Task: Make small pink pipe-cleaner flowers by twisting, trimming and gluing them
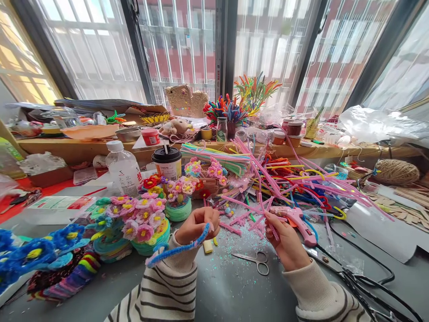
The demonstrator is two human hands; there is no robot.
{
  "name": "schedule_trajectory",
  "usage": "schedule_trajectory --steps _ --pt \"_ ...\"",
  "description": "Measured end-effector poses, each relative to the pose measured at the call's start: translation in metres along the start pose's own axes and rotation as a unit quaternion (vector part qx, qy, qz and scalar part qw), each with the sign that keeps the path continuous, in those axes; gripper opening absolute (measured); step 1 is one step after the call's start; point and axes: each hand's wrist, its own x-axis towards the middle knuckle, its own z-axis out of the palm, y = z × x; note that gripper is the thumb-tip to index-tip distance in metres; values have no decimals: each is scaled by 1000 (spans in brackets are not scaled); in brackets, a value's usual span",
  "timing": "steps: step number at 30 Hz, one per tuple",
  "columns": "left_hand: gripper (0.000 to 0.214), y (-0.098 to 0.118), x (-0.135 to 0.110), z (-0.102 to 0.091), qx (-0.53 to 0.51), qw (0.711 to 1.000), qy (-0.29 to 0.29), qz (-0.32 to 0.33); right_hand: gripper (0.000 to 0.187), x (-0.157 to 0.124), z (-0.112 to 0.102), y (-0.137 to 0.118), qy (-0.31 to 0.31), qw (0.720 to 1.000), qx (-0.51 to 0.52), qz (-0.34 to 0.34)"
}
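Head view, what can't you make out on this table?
All in the head view:
Pink stem: gripped part, hidden by right hand.
Black scissors: handles, partly cut off by bottom edge.
Bottle: base, hidden by pink flowers; small print, too tiny.
Blue flowers: cut off by left edge.

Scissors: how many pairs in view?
2. Small silver pair: on the gray tabletop, left of the right hand. Large black-handled pair: to the right of that hand. More may be hidden under the clutter.
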Motion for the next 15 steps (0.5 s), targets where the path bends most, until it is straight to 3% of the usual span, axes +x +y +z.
schedule_trajectory --steps 4,10,13,15 --pt "15 -1 -1 2 3 1000 13 -10 19 -2 0 -3 -1 1000 -1 -14" --pt "18 -2 1 10 151 979 135 -8 20 -1 1 -7 12 999 16 -25" --pt "21 -5 5 8 325 924 183 -84 20 1 -2 -10 20 999 24 -25" --pt "20 -9 9 6 496 837 187 -133 19 3 -5 -13 19 999 31 -34"
